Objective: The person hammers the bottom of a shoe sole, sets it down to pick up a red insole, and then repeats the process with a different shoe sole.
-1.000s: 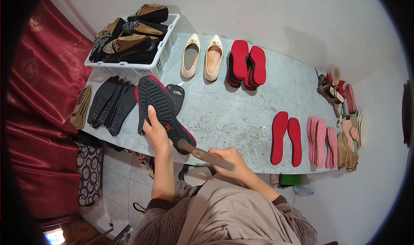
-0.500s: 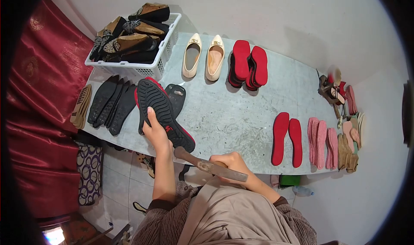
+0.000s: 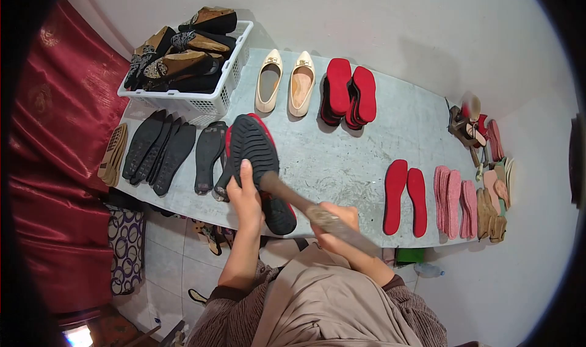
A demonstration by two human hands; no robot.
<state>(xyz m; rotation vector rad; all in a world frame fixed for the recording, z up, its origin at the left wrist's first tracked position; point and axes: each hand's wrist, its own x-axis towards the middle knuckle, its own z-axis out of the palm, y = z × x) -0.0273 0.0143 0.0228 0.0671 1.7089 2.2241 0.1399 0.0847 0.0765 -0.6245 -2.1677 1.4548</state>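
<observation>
My left hand (image 3: pixel 246 203) is closed around a shoe sole (image 3: pixel 253 151), with its thumb lying across the black ridged underside. A red layer shows along the sole's edge. In my right hand (image 3: pixel 337 225) is a hammer (image 3: pixel 287 193) with a long, worn metal head, slightly blurred. The narrow end of that head overlaps the middle of the sole in view; whether it touches cannot be told. My fingers hide the hammer's handle. Just left of the held sole, black soles (image 3: pixel 209 157) rest on the table.
A white basket (image 3: pixel 229 81) of dark shoes on lasts stands at the back left of the table (image 3: pixel 329 157). Cream shoes (image 3: pixel 302 84) and stacked red soles (image 3: pixel 339 84) are at the back. Red insoles (image 3: pixel 396 194) and pink insoles (image 3: pixel 453 200) lie to the right.
My left hand has moved right with the sole and turned it more upright, uncovering black soles on the table. My right hand and the hammer have shifted right, the hammer's narrow end rising over the sole.
</observation>
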